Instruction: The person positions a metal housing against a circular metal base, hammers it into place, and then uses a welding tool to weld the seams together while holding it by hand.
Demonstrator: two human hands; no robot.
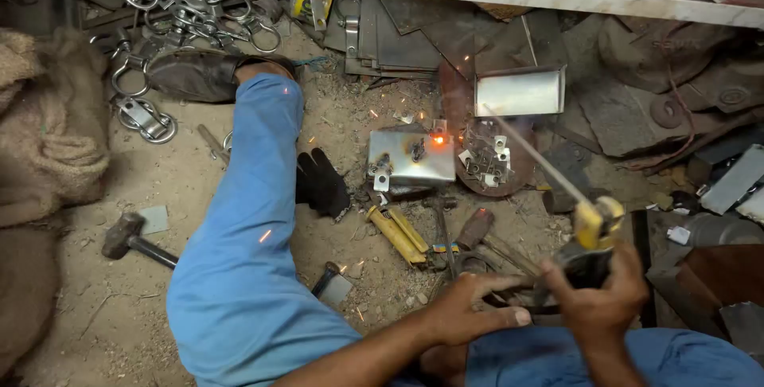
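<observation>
My right hand (601,301) grips a welding electrode holder (593,226) with a yellow head. Its thin rod (535,158) slants up and left toward a small shiny steel box (410,162) on the sandy floor. An orange weld spot (437,139) glows at the box's top right corner, and sparks lie scattered around it. My left hand (468,307) reaches across from the left, with thumb and fingers closed around the dark rear of the holder. My leg in blue trousers (247,220) stretches out to the left of the box.
A black glove (322,184), yellow-handled tools (395,234) and a hammer (127,236) lie on the ground. A round plate (517,184) carries several small brackets. Steel rings and shackles (187,13) are piled at the back left, with a burlap sack (48,116) beside them. A bent shiny sheet (521,91) stands behind the box.
</observation>
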